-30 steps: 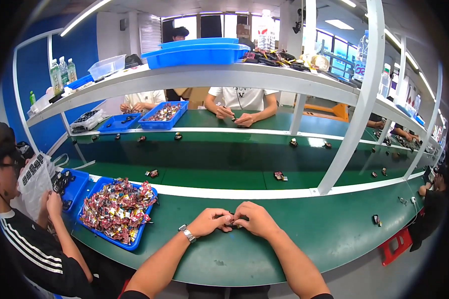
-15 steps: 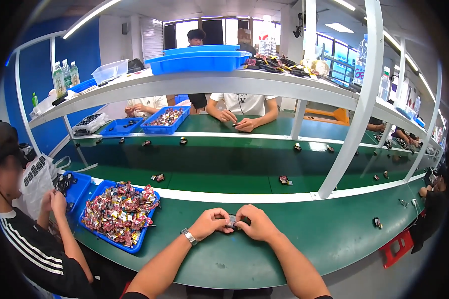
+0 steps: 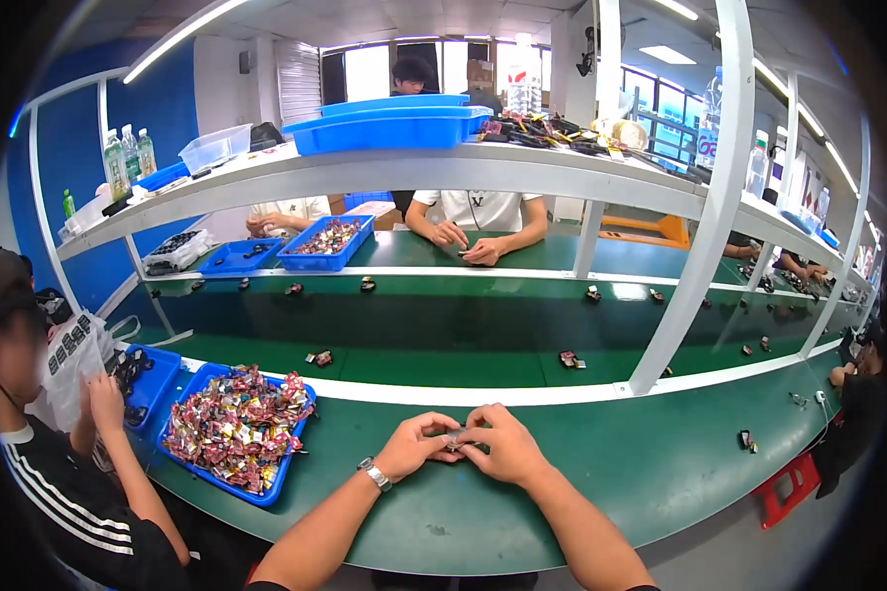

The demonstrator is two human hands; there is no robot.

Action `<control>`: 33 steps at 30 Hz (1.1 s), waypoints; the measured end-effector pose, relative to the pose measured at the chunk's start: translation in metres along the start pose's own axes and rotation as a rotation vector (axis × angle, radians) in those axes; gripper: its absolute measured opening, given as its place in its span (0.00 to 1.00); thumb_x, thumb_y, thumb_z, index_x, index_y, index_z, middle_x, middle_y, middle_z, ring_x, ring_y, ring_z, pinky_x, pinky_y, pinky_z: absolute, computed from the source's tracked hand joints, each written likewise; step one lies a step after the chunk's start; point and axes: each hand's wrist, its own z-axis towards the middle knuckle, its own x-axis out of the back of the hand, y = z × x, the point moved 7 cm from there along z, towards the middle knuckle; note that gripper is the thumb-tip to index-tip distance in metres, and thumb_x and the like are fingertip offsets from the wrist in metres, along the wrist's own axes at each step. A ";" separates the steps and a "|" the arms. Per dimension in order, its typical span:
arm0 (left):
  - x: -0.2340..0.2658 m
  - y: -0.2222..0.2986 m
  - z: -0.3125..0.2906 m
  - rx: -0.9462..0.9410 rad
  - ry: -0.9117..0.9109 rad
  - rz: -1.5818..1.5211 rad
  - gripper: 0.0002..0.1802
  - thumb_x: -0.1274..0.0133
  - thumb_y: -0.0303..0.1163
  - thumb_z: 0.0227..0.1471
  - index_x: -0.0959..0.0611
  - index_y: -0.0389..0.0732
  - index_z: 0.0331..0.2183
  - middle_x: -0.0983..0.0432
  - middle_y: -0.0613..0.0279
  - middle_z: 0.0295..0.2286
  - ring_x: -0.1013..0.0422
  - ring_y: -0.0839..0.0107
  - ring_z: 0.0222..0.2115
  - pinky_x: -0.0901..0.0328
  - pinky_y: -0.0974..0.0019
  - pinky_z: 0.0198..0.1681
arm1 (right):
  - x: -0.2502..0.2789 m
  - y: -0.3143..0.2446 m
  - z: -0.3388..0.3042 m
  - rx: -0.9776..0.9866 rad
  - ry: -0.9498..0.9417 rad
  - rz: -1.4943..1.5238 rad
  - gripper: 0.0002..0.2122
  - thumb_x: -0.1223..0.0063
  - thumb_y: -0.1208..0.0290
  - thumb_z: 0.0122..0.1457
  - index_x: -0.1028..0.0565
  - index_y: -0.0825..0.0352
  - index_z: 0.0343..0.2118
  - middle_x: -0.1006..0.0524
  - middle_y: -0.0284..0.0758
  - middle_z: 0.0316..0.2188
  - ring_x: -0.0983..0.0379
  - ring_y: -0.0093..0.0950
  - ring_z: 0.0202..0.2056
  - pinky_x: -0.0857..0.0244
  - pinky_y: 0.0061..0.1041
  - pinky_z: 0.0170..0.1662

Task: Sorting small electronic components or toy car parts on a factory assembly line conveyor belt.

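Observation:
Just above the green worktable [image 3: 443, 522], my two hands meet around a small dark electronic piece [image 3: 454, 441], mostly hidden by the fingers. My left hand [image 3: 411, 446], with a metal watch at the wrist, pinches it from the left. From the other side, the thumb and fingers of my right hand [image 3: 504, 445] close on the same piece. To the left of my hands, a blue tray [image 3: 276, 490] is heaped with small red, yellow and white wired parts [image 3: 235, 426].
Beyond a white rail [image 3: 483, 397], a green conveyor [image 3: 443, 340] carries scattered small parts [image 3: 571, 361]. A white shelf post [image 3: 695, 207] rises at right. A co-worker [image 3: 64, 483] sits at left beside another blue tray [image 3: 153, 394]; another person [image 3: 476, 222] works opposite. One part [image 3: 748, 440] lies far right.
The parts on the conveyor have shifted slightly to the right. My fingers have closed further over the small piece, covering more of it. The left co-worker's hands have moved slightly.

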 end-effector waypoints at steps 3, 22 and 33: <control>0.004 -0.004 0.001 0.018 -0.007 -0.047 0.12 0.54 0.20 0.58 0.27 0.32 0.45 0.28 0.53 0.44 0.24 0.64 0.41 0.26 0.67 0.46 | 0.000 0.002 0.000 -0.001 0.068 0.080 0.06 0.38 0.73 0.49 0.19 0.59 0.32 0.27 0.31 0.37 0.31 0.31 0.42 0.33 0.30 0.45; 0.001 -0.003 0.001 0.009 -0.034 0.005 0.08 0.50 0.25 0.59 0.27 0.33 0.40 0.26 0.52 0.40 0.23 0.61 0.38 0.25 0.63 0.43 | -0.009 0.014 -0.004 -0.068 -0.003 0.209 0.06 0.39 0.71 0.52 0.19 0.60 0.33 0.28 0.34 0.44 0.33 0.34 0.50 0.35 0.32 0.51; -0.002 -0.004 0.002 0.019 0.016 0.044 0.11 0.55 0.21 0.59 0.28 0.33 0.45 0.26 0.53 0.41 0.24 0.66 0.39 0.25 0.67 0.42 | -0.019 0.018 -0.005 -0.145 0.055 0.200 0.06 0.38 0.70 0.50 0.19 0.61 0.32 0.26 0.34 0.43 0.32 0.34 0.50 0.36 0.32 0.51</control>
